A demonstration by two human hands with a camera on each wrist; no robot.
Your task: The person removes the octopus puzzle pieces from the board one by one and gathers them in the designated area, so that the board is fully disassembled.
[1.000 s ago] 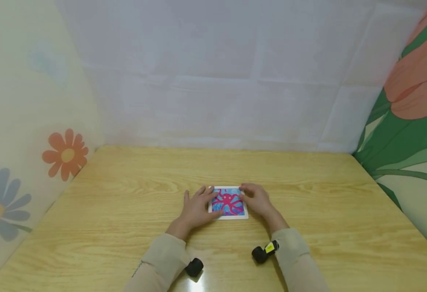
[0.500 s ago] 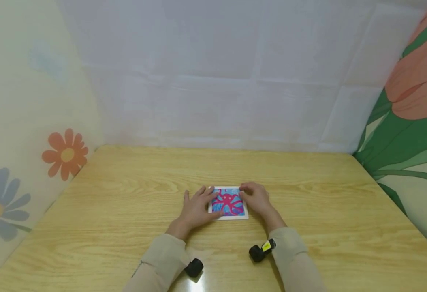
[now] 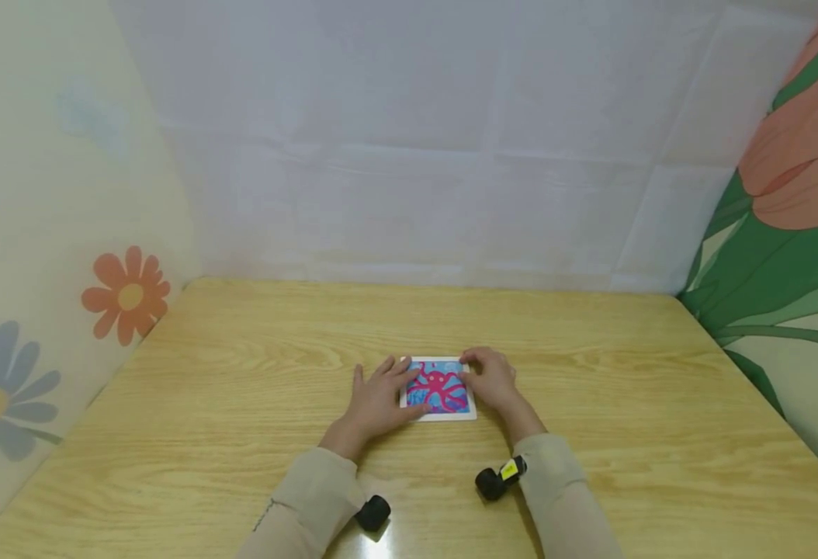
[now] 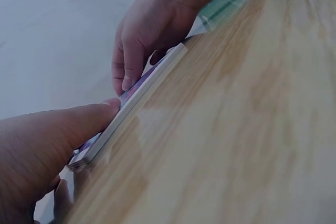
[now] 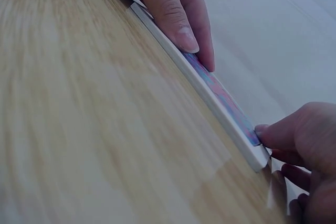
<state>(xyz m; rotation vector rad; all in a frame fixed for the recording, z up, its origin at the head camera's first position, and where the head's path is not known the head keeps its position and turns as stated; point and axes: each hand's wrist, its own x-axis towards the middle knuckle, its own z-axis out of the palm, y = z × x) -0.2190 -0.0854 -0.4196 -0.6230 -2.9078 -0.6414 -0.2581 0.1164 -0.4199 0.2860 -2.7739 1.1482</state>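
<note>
A flat square picture board [image 3: 440, 394] with a white border and a pink octopus on blue lies on the table. My left hand [image 3: 379, 398] rests over its left side with fairly straight fingers, the thumb on the lower part of the picture. From the right, my right hand [image 3: 496, 380] pinches the board's upper right edge with curled fingers. Up close in the right wrist view, the right thumb [image 5: 278, 132] presses on the picture's edge near the corner, other fingers bent beside the border. The left thumb [image 4: 92, 119] lies on the board in the left wrist view.
The wooden table [image 3: 255, 334] spreads around the board. A white sheet [image 3: 409, 155] hangs at the back, with flower-print cloth [image 3: 786, 272] on the right and another flowered panel on the left. Black wrist cameras sit by both sleeves.
The right hand and forearm have shifted slightly inward, to the left. The left hand and the board have stayed in place.
</note>
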